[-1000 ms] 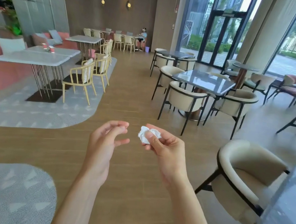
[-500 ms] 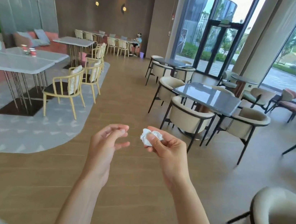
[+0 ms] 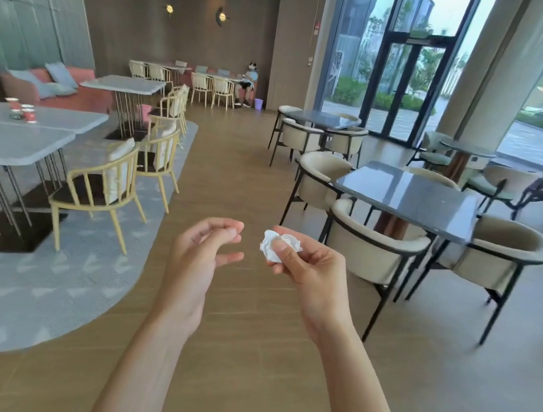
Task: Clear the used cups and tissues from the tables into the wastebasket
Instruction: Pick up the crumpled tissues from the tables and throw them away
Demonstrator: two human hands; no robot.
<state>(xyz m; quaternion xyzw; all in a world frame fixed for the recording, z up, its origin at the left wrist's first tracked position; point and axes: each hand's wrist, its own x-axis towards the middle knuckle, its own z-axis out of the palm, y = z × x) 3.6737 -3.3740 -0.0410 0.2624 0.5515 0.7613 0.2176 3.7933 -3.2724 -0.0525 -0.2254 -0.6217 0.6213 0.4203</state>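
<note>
My right hand (image 3: 309, 273) pinches a crumpled white tissue (image 3: 275, 244) between thumb and fingers, held out at chest height over the wooden floor. Beside it, my left hand (image 3: 197, 258) hangs with loosely curled fingers and holds nothing. Three red paper cups (image 3: 23, 110) stand on a white marble table (image 3: 60, 119) at the far left. A small purple wastebasket (image 3: 258, 104) sits on the floor far ahead by the back wall.
Yellow chairs (image 3: 104, 183) line the white tables on a grey rug at left. A dark grey table (image 3: 412, 198) with cream armchairs (image 3: 371, 250) stands right of centre. A seated person (image 3: 249, 83) is near the wastebasket. The wooden aisle runs straight ahead.
The view has moved forward and turned right along the aisle; the near armchair and table at right have left the frame. Both hands keep their pose, the tissue still pinched.
</note>
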